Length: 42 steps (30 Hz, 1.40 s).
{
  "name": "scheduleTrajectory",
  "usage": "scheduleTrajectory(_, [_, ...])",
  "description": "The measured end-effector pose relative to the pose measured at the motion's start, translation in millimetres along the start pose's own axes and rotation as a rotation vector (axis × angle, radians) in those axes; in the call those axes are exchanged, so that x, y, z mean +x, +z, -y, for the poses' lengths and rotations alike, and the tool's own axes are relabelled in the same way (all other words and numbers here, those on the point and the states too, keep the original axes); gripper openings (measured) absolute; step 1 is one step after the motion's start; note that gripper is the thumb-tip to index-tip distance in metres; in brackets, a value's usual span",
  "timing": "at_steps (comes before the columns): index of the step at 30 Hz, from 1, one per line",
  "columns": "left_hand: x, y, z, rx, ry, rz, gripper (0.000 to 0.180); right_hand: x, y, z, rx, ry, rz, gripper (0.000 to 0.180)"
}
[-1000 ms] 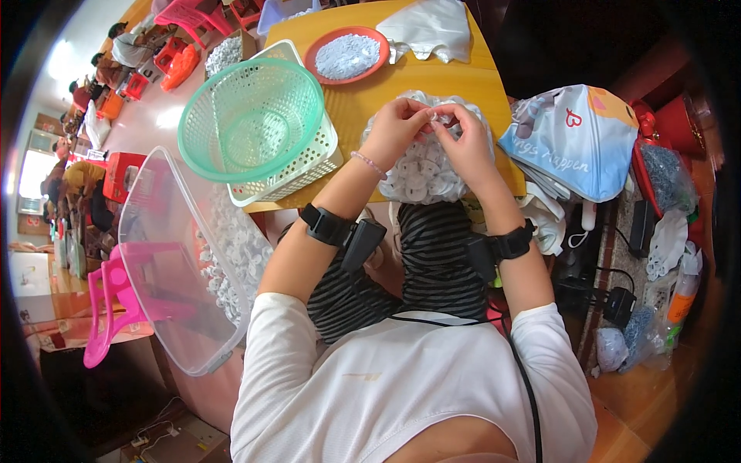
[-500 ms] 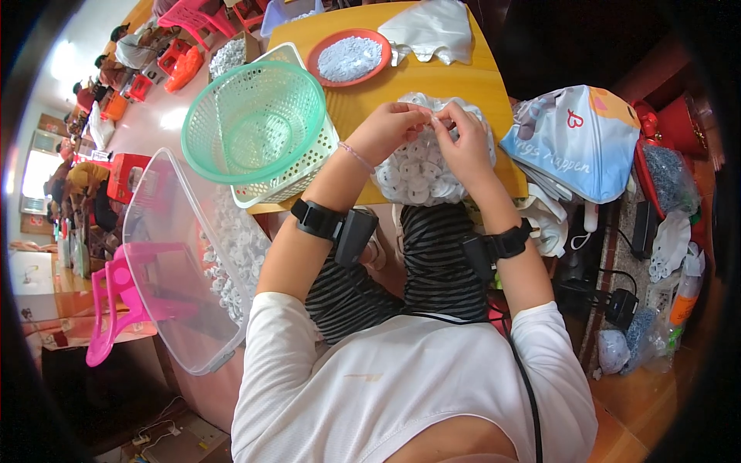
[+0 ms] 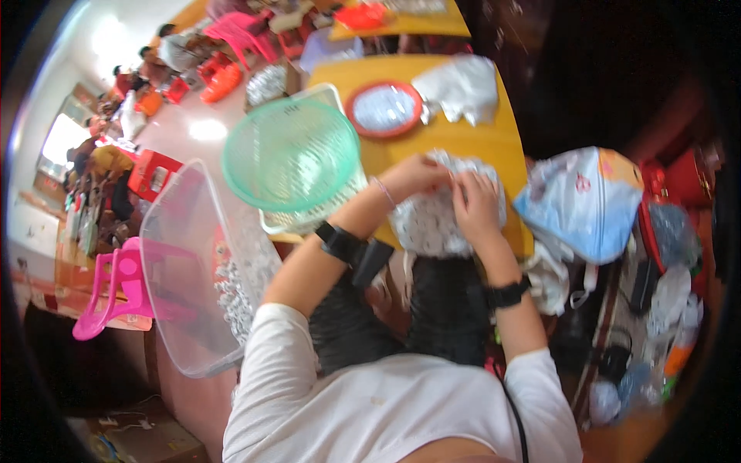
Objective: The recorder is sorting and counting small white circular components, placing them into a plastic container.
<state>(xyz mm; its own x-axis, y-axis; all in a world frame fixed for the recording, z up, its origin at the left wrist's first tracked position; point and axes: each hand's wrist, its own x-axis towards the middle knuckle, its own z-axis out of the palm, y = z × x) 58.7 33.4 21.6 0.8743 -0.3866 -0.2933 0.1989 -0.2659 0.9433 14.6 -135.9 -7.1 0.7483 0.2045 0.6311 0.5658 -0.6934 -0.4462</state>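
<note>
My left hand (image 3: 417, 176) and my right hand (image 3: 476, 202) meet over a heap of small white pieces (image 3: 432, 224) at the near edge of the yellow table (image 3: 463, 143). Both hands have their fingers curled and pinching at something small on top of the heap; the frame is blurred and the item cannot be made out. Each wrist wears a black band. A green mesh basket (image 3: 289, 154) sits just left of my left hand, resting in a white basket (image 3: 324, 216).
A red plate (image 3: 384, 108) of white pieces and a white bag (image 3: 463, 85) lie farther back on the table. A clear plastic tub (image 3: 189, 270) stands at my left beside a pink chair (image 3: 116, 289). A blue and white bag (image 3: 590, 201) and clutter sit at my right. People sit far left.
The view has tilted and blurred with head movement. Both hands stay together on the heap, with the fingers working slightly.
</note>
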Motion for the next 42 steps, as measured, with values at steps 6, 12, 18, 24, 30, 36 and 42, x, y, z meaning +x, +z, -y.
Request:
scheduleTrajectory(6, [-4,12,18,-0.285,0.004,0.023,0.021,-6,-3,8,-0.016,0.029,0.023,0.01])
scheduleTrajectory(12, [-14,37,27,-0.308,0.144,-0.165,0.015,-4,-7,5,0.127,0.101,0.061,0.012])
scheduleTrajectory(18, [-9,56,31,0.039,0.545,-0.428,0.012,6,-9,-1,0.339,0.208,0.121,0.009])
scheduleTrajectory(24, [-28,50,19,0.515,0.806,-0.517,0.016,10,-7,-7,0.535,0.265,0.128,0.007])
scheduleTrajectory(30, [-24,48,24,0.661,0.95,-0.533,0.016,7,-2,-22,0.631,0.35,0.159,0.005])
scheduleTrajectory(36, [-33,41,18,0.566,0.974,-0.424,0.01,2,-7,-22,0.66,0.347,0.219,0.005])
scheduleTrajectory(42, [-30,38,11,0.517,0.854,-0.266,0.01,-3,-9,-43,0.685,0.313,0.279,0.007])
